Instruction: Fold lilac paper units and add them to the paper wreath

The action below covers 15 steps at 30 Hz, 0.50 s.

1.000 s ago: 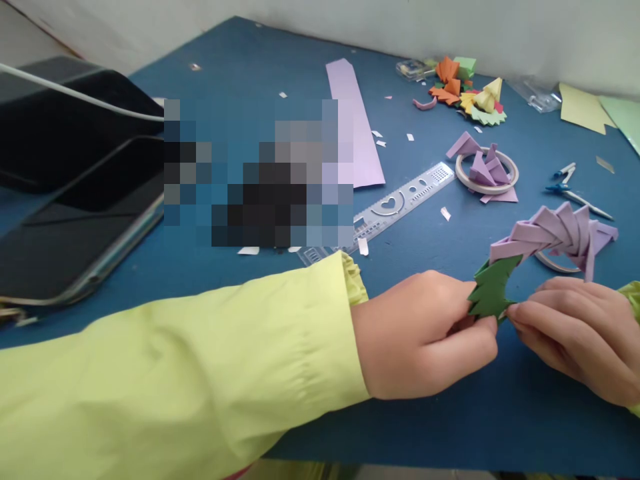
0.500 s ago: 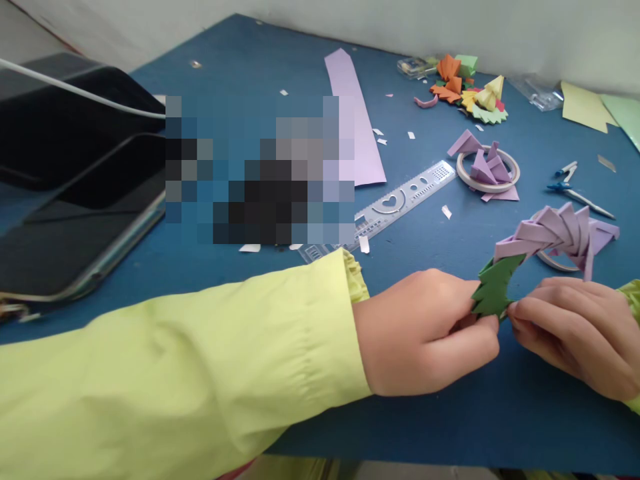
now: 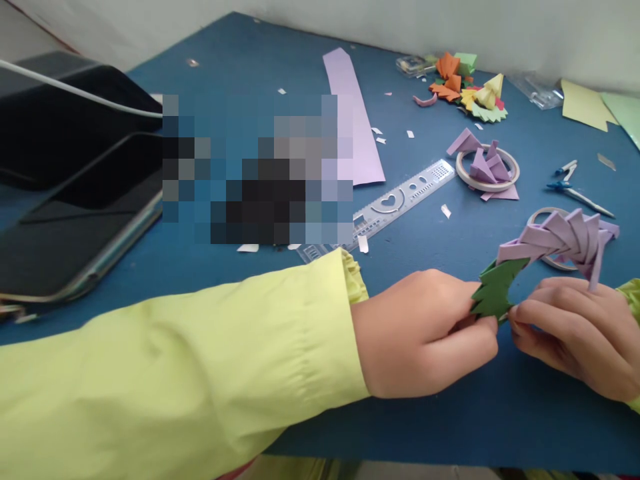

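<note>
And here is the curved chain of folded purple and green paper (image 3: 530, 245), held between both hands above the blue worktop (image 3: 410, 433), its purple end arching in front of a pale ring-shaped roll (image 3: 556, 265). The left hand (image 3: 425, 333) has its grip firmly on the green section, thumb below, curled fingers behind; the right hand (image 3: 580, 333) brings its fingertips together, pinching the lower green tip, though exactly what lies between them is hidden. This should be a featherlight piece, springy where the folds overlap, hardly slippery, but easy to crush or pull apart. The thick, layered green stretch looks the safest hold; the thin points want only a soft pinch, and that loose purple end looks likely to sway.
</note>
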Each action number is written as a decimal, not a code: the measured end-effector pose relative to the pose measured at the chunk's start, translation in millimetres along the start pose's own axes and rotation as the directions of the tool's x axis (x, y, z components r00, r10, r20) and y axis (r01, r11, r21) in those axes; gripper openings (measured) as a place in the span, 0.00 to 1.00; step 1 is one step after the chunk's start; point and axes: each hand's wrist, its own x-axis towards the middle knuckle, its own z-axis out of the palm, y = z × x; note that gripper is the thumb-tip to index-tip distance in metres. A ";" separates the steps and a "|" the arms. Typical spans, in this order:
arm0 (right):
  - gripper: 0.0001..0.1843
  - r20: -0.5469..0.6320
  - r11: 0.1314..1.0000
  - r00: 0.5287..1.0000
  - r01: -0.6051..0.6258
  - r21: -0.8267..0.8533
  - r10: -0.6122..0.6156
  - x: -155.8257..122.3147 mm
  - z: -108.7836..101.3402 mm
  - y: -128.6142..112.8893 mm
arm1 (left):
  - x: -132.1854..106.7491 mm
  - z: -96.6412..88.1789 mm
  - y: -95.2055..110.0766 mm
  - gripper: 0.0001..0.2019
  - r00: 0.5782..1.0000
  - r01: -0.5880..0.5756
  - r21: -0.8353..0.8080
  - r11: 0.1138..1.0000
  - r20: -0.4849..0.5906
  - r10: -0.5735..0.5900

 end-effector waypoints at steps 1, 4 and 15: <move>0.05 -0.003 1.000 1.000 0.004 -0.002 -0.004 -0.5 0.0 -0.2 | -0.2 -0.1 0.0 0.10 1.000 0.000 0.000 1.000 0.002 0.000; 0.04 -0.009 1.000 1.000 0.010 0.010 -0.010 -1.3 1.1 -0.9 | -0.9 -0.2 0.1 0.10 1.000 -0.009 0.006 1.000 -0.020 0.009; 0.12 0.020 0.999 0.999 -0.044 0.025 0.044 -10.4 -3.3 -0.7 | -1.9 -0.5 0.3 0.10 0.998 0.001 0.032 0.999 -0.062 0.001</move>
